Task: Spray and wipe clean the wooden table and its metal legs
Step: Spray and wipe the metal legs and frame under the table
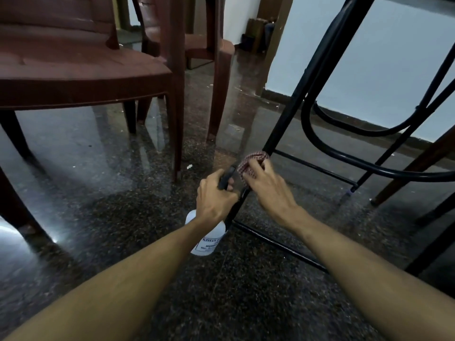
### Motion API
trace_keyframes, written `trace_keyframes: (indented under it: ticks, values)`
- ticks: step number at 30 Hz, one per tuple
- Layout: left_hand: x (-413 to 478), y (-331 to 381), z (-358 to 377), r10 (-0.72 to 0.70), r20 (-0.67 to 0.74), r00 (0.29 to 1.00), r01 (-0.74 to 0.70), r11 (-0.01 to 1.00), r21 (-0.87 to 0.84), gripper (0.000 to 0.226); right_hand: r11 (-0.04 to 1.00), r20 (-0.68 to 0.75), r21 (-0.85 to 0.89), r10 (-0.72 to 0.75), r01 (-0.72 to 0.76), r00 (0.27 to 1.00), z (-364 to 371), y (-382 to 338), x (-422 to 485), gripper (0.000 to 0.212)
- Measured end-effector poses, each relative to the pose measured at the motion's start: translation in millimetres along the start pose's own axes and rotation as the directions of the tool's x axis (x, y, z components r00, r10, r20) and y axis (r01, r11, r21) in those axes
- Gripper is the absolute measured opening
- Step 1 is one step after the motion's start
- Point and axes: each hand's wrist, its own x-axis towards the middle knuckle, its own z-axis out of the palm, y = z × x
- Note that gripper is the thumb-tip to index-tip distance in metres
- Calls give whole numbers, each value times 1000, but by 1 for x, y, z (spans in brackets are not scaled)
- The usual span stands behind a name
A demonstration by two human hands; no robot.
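Observation:
A black metal table leg (293, 99) slants down from the upper right to the floor near the middle. My right hand (266, 188) holds a red-and-white checked cloth (253, 161) wrapped round the low part of that leg. My left hand (216, 195) grips the black trigger head of a white spray bottle (209, 239), which hangs just left of the leg's foot. The table top is out of view.
Black crossbars (317, 168) and a curved black tube (349, 156) run right from the leg. Brown plastic chairs (81, 67) stand at the left and back. A brown wooden leg (413, 168) slants at the right. The floor is dark polished stone (123, 217).

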Motion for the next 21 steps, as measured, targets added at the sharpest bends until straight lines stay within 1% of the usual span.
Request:
trace_keyframes:
  ticks: [1,3,4,5,6,7,8,9,11,12,13,14,15,16,17,18,19,20,21]
  values:
    - [0,-5,-3,-5,-7,1000,5,1000,3,11,1000,17,-22,2,-1,1000,0,-4,4,48]
    - [3,-13,-6,-22,-7,1000,22,1000,14,11,988,-63,-52,143,-146,988,1,-3,17,37]
    - [2,-20,-7,-34,-10,999,34,999,15,11,976,-89,-126,168,-178,982,2,-8,21,30]
    - [1,-24,-8,-37,-11,999,37,999,12,11,963,-61,-241,108,-120,992,8,-14,23,26]
    - [-2,-29,-8,-40,-6,999,40,999,10,10,945,46,-328,17,-1,999,14,-23,20,25]
    - [-3,-31,-11,-38,-8,999,38,999,3,10,933,160,-343,-54,107,986,15,-31,19,25]
    - [-3,-31,-13,-33,-11,999,33,999,0,10,938,246,-318,-58,137,968,13,-36,20,24]
    - [-2,-31,-14,-24,-12,1000,24,1000,4,10,957,252,-274,-22,93,968,11,-37,24,22]
    - [2,-33,-15,-19,-3,1000,19,1000,2,10,969,111,-247,41,-12,993,18,-31,26,13]
    - [3,-33,-15,-14,1,1000,14,1000,1,10,979,22,-205,21,-16,1000,26,-29,19,13]
    - [3,-32,-14,-4,10,1000,4,1000,2,10,998,-24,-70,4,-6,1000,38,-28,7,18]
    - [2,-32,-13,5,23,1000,-5,1000,1,10,989,-56,149,28,-19,998,43,-30,-8,26]
    - [2,-30,-12,19,37,999,-18,1000,-3,10,943,-103,329,84,-45,991,44,-30,-22,34]
    - [1,-30,-11,31,52,998,-31,999,-9,10,890,-196,439,227,-122,954,45,-27,-30,40]
    - [1,-28,-10,46,62,997,-45,999,-20,9,793,-287,568,439,-218,851,40,-22,-30,45]
    - [1,-27,-8,58,64,996,-56,998,-36,9,609,-298,740,679,-286,671,38,-13,-21,48]
    - [1,-27,-5,59,68,996,-56,997,-50,8,323,-157,907,856,-272,493,34,-6,-10,47]
    - [1,-27,-2,61,68,996,-57,996,-64,6,22,55,985,905,-174,421,32,0,1,44]
    - [1,-27,1,63,69,996,-58,996,-71,4,-195,220,975,870,-102,440,36,1,8,38]
